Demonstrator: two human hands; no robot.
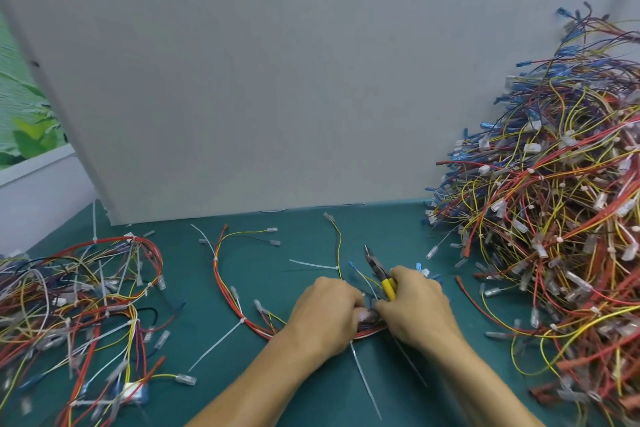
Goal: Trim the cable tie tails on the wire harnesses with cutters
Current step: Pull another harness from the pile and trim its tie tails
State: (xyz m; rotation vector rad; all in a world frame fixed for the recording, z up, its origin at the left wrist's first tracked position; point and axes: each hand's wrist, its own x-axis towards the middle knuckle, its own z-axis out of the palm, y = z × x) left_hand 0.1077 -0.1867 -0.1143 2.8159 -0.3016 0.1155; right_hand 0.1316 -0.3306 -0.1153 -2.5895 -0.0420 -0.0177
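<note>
A wire harness (230,295) of red, yellow and black wires lies across the green table in front of me. Long white cable tie tails (216,345) stick out from it. My left hand (323,314) is closed around the harness bundle near the table's front middle. My right hand (414,305) touches the same spot and holds the cutters (379,270) by their yellow handles, the metal jaws pointing up and away from me. Another white tie tail (363,378) trails toward me from under my hands.
A big heap of harnesses (561,201) fills the right side. A smaller pile (76,315) with long tie tails lies at the left. A grey panel (277,80) stands upright behind the green table mat (277,381).
</note>
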